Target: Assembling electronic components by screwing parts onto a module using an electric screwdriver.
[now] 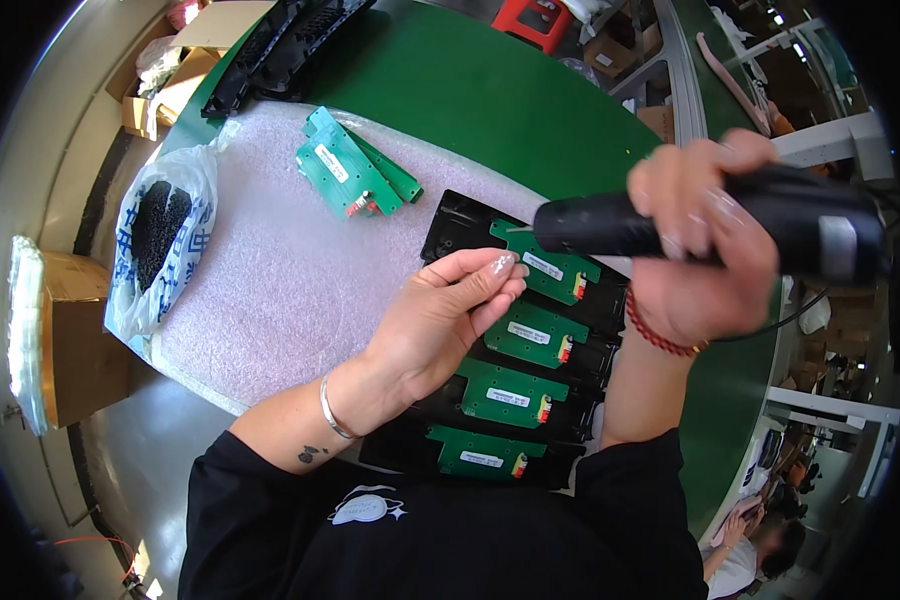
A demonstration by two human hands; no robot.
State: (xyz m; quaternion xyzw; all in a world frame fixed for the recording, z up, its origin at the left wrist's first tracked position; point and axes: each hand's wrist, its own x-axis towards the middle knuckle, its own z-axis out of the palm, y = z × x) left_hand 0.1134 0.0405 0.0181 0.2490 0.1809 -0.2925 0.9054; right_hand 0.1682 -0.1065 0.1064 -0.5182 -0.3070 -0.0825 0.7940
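My right hand (705, 230), slightly blurred, is wrapped round a black electric screwdriver (590, 224). Its thin bit points left, over the upper corner of a green circuit board (545, 266) lying in a black plastic housing (458, 222). I cannot tell whether the bit touches the board. My left hand (460, 305) is closed, thumb and fingertips pinched together beside that board; whatever they hold is too small or hidden. Nearer to me, several more green boards (510, 394) lie in black housings in a row.
On the foam sheet (270, 255), loose green circuit boards (335, 165) overlap in a pile. A plastic bag (160, 235) of small black parts sits at the left edge. Black plastic parts (280, 55) lie on the green table (450, 85) at the back. A cardboard box (85, 335) stands left.
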